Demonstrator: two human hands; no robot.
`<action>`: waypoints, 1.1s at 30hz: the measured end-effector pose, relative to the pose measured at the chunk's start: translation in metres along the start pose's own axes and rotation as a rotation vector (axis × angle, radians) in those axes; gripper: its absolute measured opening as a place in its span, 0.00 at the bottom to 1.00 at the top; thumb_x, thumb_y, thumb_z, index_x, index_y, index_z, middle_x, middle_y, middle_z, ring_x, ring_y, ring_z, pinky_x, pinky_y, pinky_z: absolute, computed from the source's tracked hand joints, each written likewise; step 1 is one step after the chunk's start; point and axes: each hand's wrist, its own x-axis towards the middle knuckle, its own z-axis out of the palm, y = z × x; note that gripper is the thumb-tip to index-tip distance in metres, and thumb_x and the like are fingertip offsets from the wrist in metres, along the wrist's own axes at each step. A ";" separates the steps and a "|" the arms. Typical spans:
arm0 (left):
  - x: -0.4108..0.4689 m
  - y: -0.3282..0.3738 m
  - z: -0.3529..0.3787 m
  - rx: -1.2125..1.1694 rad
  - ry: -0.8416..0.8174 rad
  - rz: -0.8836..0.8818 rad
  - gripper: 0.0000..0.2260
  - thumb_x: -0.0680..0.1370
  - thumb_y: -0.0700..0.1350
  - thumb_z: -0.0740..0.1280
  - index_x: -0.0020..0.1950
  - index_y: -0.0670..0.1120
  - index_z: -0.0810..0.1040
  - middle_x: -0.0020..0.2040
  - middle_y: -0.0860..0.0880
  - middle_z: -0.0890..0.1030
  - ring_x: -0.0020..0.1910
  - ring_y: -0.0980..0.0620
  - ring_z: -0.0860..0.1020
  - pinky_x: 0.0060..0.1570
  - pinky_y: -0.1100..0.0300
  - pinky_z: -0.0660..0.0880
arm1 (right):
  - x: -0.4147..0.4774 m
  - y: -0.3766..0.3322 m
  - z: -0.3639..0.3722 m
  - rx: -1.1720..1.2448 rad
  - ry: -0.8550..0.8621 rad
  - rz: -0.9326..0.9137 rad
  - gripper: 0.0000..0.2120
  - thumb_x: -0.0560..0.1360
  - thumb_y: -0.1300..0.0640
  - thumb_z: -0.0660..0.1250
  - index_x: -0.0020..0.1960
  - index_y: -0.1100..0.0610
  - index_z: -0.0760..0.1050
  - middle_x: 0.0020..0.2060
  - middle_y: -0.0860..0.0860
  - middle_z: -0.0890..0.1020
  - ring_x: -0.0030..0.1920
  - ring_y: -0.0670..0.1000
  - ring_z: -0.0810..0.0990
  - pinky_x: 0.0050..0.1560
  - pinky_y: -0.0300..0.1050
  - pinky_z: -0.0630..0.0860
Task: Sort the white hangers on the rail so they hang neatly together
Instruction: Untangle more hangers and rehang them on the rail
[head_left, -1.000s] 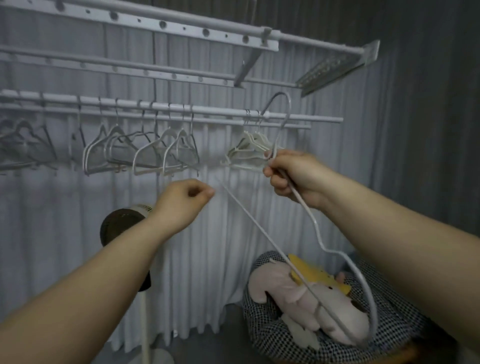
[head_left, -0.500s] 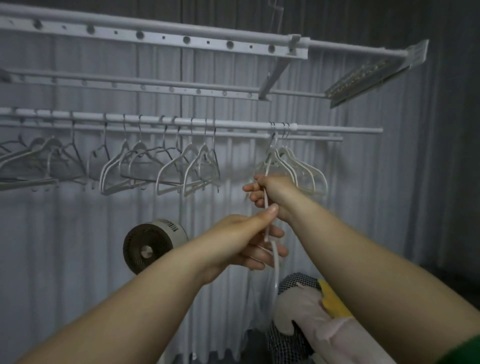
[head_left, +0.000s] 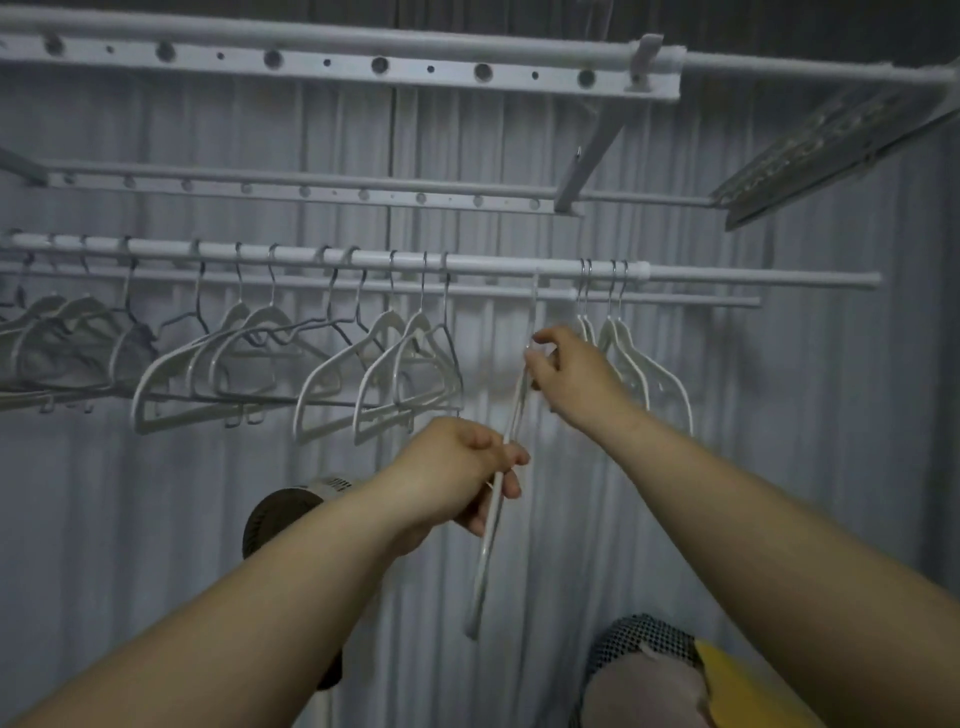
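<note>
Hanger (head_left: 498, 499) edge-on, gripped by both hands, rail (head_left: 467, 258) gap above

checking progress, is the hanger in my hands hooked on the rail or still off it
Looks hooked: the hanger runs up from the left hand past the right hand to the rail, though blur hides the hook itself.

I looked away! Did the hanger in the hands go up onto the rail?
Yes. The hanger rose from below the rail, and its hook now reaches it.
</note>
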 end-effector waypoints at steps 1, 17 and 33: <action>0.010 0.002 0.000 0.011 0.001 0.005 0.11 0.79 0.39 0.59 0.37 0.44 0.75 0.21 0.52 0.75 0.12 0.60 0.68 0.15 0.71 0.66 | 0.004 0.005 -0.006 -0.171 0.049 -0.037 0.17 0.79 0.55 0.56 0.66 0.59 0.68 0.50 0.58 0.80 0.55 0.58 0.78 0.50 0.45 0.75; 0.123 0.017 0.003 -0.061 0.124 0.024 0.12 0.80 0.37 0.56 0.40 0.41 0.74 0.31 0.46 0.74 0.15 0.59 0.73 0.19 0.68 0.72 | 0.028 0.070 -0.035 -0.604 0.005 0.129 0.22 0.77 0.64 0.56 0.71 0.57 0.61 0.67 0.57 0.69 0.64 0.60 0.70 0.62 0.50 0.68; 0.125 0.007 0.005 0.361 0.198 0.017 0.14 0.81 0.47 0.55 0.47 0.39 0.75 0.41 0.43 0.79 0.37 0.47 0.79 0.39 0.55 0.78 | 0.027 0.068 -0.027 -0.724 0.165 0.000 0.20 0.76 0.60 0.59 0.68 0.57 0.66 0.68 0.56 0.68 0.67 0.59 0.64 0.64 0.49 0.62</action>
